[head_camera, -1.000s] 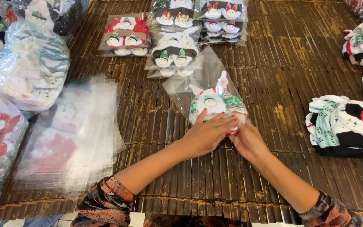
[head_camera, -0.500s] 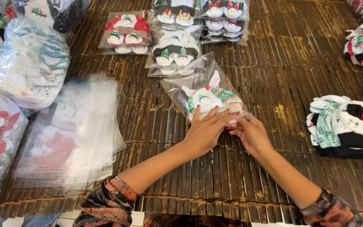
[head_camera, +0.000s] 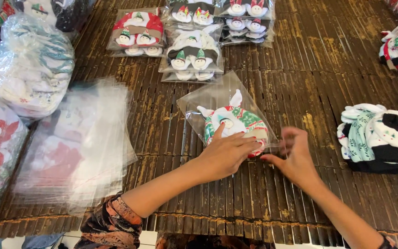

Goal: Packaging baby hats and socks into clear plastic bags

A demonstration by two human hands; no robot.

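Left hand (head_camera: 224,154) lies flat, fingers spread, pressing on the clear bag (head_camera: 222,108) in the middle of the slatted tabletop (head_camera: 309,83). Inside it: a round folded sock bundle (head_camera: 238,122), green, red and white, with a small white figure face and pointed ears (one bundle, one bag). Right hand (head_camera: 295,157) sits just beside, fingertips pinched together at the bag's lower edge. Behind, five packed bags (head_camera: 192,53) can be counted. One stack of empty bags (head_camera: 77,147) lies left; loose socks (head_camera: 383,138) are piled right.

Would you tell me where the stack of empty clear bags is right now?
In the head view, the stack of empty clear bags lies on the left of the slatted mat, beside the left hand and below a bulging bag of socks.
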